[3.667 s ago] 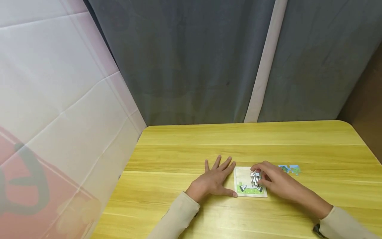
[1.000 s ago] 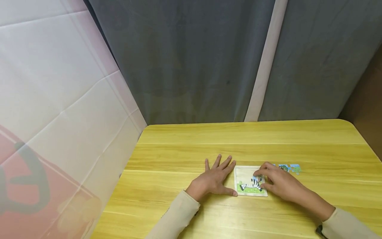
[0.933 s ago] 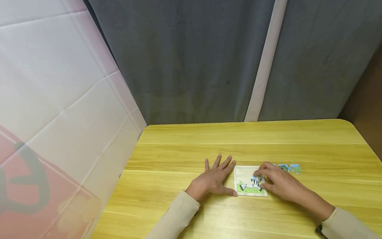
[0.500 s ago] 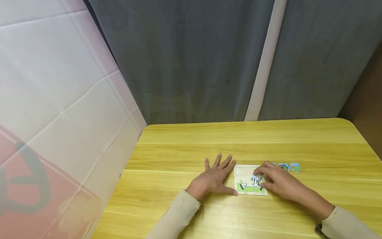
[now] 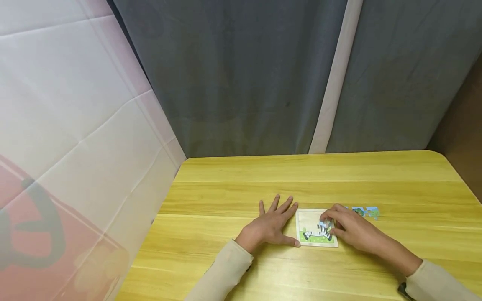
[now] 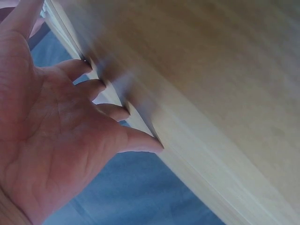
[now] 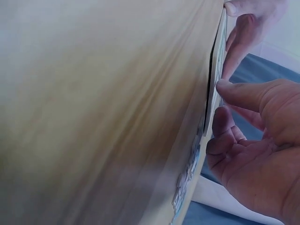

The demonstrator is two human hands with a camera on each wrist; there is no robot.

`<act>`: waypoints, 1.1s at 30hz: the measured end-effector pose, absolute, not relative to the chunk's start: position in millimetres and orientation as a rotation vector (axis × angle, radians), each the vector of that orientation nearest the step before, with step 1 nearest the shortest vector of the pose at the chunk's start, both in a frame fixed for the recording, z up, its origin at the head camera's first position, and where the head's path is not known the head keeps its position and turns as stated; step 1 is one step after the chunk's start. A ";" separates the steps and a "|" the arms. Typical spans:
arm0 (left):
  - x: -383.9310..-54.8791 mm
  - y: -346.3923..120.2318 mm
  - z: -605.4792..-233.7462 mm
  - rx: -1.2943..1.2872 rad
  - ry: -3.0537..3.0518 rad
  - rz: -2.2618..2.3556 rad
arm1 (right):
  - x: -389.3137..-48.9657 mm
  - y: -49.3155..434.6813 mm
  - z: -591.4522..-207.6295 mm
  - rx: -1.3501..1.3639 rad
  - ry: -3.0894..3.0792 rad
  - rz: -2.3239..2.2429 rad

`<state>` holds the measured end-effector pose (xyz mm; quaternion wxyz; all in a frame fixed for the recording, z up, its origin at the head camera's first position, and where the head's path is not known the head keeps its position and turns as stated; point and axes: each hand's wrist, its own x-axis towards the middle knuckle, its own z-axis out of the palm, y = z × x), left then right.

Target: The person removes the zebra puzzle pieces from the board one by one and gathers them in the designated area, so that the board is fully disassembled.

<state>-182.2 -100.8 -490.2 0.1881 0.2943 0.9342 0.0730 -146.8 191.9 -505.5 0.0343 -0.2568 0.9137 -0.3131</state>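
A square zebra puzzle board with a pale frame [image 5: 318, 245] lies flat on the table. Its lower part holds grass and zebra-leg pieces [image 5: 314, 238]; the upper left shows bare backing. My left hand [image 5: 269, 228] is spread flat to the left, thumb and index finger touching the frame's side. At the board's right side, my right hand [image 5: 352, 230] pinches a striped puzzle piece [image 5: 322, 227] between thumb and curled fingers, low over the board. Part of that piece is hidden by the fingers. In the right wrist view, the right thumb [image 7: 243, 95] touches the board from above.
Several loose puzzle pieces [image 5: 373, 212] in blue and green lie behind the right hand, partly covered by it. The wooden table [image 5: 226, 175] ends at a grey curtain [image 5: 233, 83]. A white printed cloth [image 5: 94, 104] hangs on the left.
Since the oldest frame, the striped piece has gone from lying askew to sitting in line with the zebra legs. My right hand shifted slightly right, then stayed nearly still. The left hand kept its place.
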 end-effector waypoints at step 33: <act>-182.6 -100.3 -490.4 0.829 2.614 0.228 | -128.7 287.0 -510.2 -0.726 3.091 -0.917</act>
